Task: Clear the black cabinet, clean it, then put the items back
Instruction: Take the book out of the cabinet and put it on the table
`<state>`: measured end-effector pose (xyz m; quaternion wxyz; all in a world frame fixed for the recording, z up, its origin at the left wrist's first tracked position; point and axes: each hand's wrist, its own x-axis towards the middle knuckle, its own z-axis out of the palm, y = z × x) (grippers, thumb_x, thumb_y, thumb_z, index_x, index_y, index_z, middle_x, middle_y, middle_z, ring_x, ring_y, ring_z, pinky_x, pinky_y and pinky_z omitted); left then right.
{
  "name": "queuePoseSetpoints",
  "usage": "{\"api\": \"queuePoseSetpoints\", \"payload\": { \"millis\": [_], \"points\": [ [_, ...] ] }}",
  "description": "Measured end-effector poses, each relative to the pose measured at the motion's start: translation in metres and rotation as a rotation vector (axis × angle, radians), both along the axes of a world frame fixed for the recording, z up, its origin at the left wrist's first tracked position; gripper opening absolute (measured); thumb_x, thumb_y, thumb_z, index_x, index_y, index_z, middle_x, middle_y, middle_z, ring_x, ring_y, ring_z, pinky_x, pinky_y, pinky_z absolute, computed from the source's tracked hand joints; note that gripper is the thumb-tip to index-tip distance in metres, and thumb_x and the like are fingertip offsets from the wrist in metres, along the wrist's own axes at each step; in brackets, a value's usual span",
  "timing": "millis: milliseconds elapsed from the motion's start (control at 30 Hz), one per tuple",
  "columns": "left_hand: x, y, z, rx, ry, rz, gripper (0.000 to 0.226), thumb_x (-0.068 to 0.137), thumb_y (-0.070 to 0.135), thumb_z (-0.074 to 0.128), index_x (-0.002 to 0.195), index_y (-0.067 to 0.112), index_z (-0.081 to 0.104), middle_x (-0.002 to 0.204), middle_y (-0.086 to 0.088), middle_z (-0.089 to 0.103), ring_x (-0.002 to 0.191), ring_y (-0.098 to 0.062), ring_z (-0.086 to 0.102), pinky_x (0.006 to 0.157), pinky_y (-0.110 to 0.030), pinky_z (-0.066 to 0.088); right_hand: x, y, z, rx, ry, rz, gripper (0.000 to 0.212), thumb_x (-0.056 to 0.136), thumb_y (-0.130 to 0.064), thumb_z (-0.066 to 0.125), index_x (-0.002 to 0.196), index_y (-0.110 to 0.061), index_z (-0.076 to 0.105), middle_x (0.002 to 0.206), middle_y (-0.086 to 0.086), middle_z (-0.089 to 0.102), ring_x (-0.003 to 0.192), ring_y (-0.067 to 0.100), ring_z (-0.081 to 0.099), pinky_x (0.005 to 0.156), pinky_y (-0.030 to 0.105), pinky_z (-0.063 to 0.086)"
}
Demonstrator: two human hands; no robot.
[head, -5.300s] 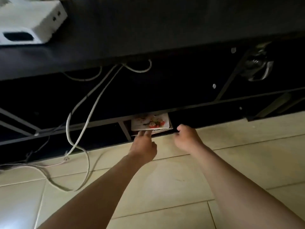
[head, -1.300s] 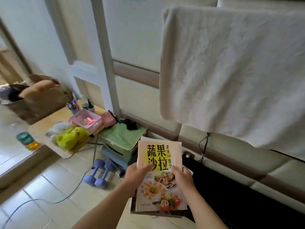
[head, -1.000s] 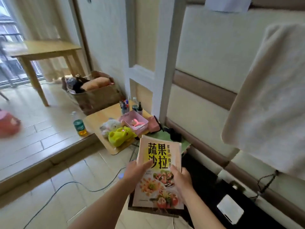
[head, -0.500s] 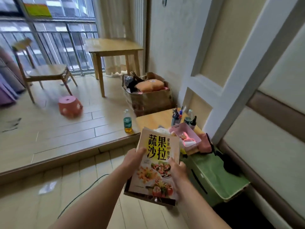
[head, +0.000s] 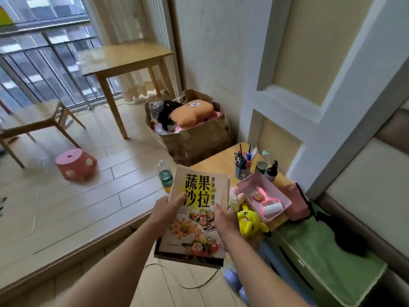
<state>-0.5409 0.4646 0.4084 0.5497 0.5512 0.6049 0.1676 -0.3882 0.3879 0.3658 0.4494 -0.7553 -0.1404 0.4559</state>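
Note:
I hold a stack of books (head: 198, 216) in front of me with both hands; the top one is a cookbook with a yellow cover, large Chinese characters and food photos. A darker book shows under its lower edge. My left hand (head: 166, 210) grips the stack's left edge, thumb on the cover. My right hand (head: 226, 220) grips the right edge. The black cabinet is out of view.
A low wooden table (head: 218, 162) just ahead carries a pink tray (head: 264, 197), pen cup, bottles and a yellow plush toy (head: 251, 221). A green storage box (head: 321, 258) stands right. A full cardboard box (head: 190, 131), a green bottle (head: 166, 178), a pink stool (head: 75, 163) and a raised floor step lie beyond.
I took the books out of the cabinet's lower shelf, stood up and turned left; the view swung from the cabinet and towel to the window corner. My grip on the books is unchanged.

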Motion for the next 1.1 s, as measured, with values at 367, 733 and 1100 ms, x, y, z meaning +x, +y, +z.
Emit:
{"api": "queuePoseSetpoints", "payload": {
  "millis": [367,733,1100],
  "points": [
    [0.059,0.2,-0.023,0.026,0.219,-0.323,0.039,0.083,0.044,0.077,0.101,0.011,0.067,0.082,-0.008,0.077,0.069,-0.024,0.076,0.07,-0.046,0.063,0.028,0.151,-0.038,-0.106,0.177,-0.181,0.033,0.09,-0.028,0.065,0.117,-0.01,0.058,0.106,0.008,0.068,0.093,0.027,0.064,0.077,0.03,0.048],
    [0.146,0.459,-0.278,-0.108,0.406,-0.753,0.094,0.046,0.078,0.077,0.1,0.003,0.062,0.085,-0.011,0.073,0.078,-0.029,0.073,0.071,-0.052,0.061,0.051,0.352,-0.204,-0.384,0.316,-0.544,0.051,0.091,-0.031,0.065,0.136,-0.019,0.044,0.133,0.009,0.054,0.115,0.028,0.058,0.09,0.026,0.045],
    [0.185,0.469,-0.369,-0.038,0.561,-0.888,0.071,0.075,0.041,0.085,0.128,0.01,0.047,0.104,0.0,0.055,0.091,-0.018,0.058,0.069,-0.028,0.053,0.069,0.397,-0.326,-0.576,0.29,-0.695,0.041,0.09,-0.015,0.058,0.13,-0.005,0.054,0.127,0.013,0.066,0.106,0.029,0.067,0.077,0.029,0.053]
  ]
}}
